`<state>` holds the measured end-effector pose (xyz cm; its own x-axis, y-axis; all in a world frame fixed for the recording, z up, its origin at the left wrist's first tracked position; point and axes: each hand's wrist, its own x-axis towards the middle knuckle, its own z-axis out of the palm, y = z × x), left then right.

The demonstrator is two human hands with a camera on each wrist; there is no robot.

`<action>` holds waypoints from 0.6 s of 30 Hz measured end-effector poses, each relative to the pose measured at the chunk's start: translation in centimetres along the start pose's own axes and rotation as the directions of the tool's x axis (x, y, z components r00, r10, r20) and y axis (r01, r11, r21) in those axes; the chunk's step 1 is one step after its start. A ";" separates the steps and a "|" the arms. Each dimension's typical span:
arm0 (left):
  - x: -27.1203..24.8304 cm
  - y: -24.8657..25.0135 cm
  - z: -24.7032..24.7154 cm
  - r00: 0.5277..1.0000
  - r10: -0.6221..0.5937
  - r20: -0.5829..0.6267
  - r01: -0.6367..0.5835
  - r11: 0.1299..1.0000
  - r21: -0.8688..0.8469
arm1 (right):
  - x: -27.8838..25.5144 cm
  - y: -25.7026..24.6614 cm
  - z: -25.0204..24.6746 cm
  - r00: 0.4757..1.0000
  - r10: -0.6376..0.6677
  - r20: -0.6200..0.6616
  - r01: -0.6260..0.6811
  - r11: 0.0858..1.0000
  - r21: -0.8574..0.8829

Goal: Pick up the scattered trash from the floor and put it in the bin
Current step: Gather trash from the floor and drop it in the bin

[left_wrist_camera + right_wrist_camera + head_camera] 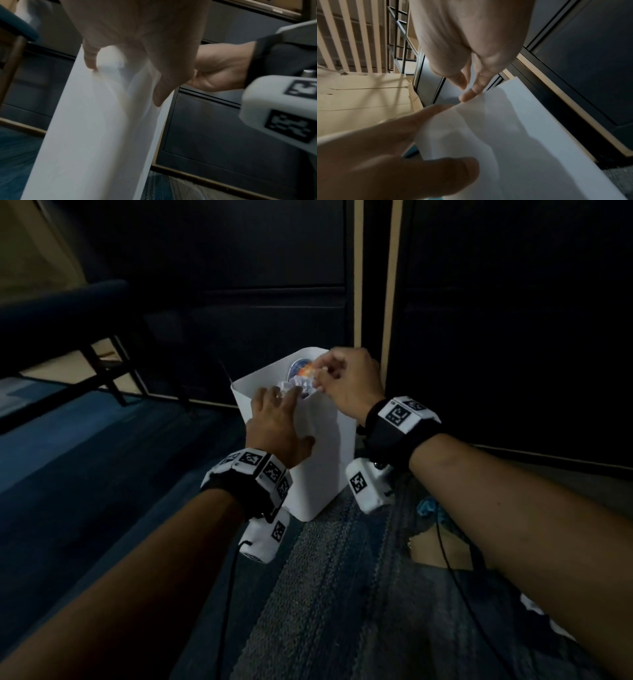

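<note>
A white bin [329,446] stands on the carpet against dark cabinets. Crumpled white paper [298,385] and a round orange-and-blue wrapper [303,368] lie in its mouth. My left hand [277,412] rests on the near rim, its fingers reaching over onto the paper and its thumb on the outer wall [96,135]. My right hand [342,378] hovers over the right rim with loosely bent fingers right by the wrapper. In the right wrist view its fingertips [471,94] point down at the bin's edge [522,135] with nothing seen between them.
Dark cabinet doors [513,337] rise behind the bin. A chair with dark legs [113,378] stands at the left on blue carpet. On the floor at the right lie a crumpled blue scrap [428,506], a brown piece [442,553] and something white [534,607].
</note>
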<state>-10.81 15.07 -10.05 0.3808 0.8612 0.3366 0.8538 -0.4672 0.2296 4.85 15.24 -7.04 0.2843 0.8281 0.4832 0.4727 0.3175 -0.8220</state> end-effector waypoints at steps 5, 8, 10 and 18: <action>-0.4 0.4 0.5 0.999 -0.033 -0.032 0.033 0.999 0.001 | 0.7 1.3 0.7 0.996 0.087 -0.006 -0.087 0.994 0.068; -0.3 0.2 0.6 0.999 -0.028 -0.020 0.028 1.000 0.006 | -0.2 1.8 -0.2 0.992 0.110 -0.068 -0.101 0.987 0.123; -0.2 -0.1 0.6 1.000 -0.024 -0.008 0.024 0.999 0.022 | -1.5 2.0 -1.4 0.988 0.112 -0.103 -0.098 0.986 0.134; 0.5 0.2 -1.9 0.977 -0.085 0.195 0.079 0.996 0.040 | -7.4 3.8 -8.1 0.992 0.117 0.043 -0.110 0.984 -0.144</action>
<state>-11.13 15.05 -8.13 0.3686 0.9203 0.1314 0.8946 -0.3896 0.2189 11.26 6.52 -11.29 0.3015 0.8788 0.3700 0.5533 0.1547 -0.8185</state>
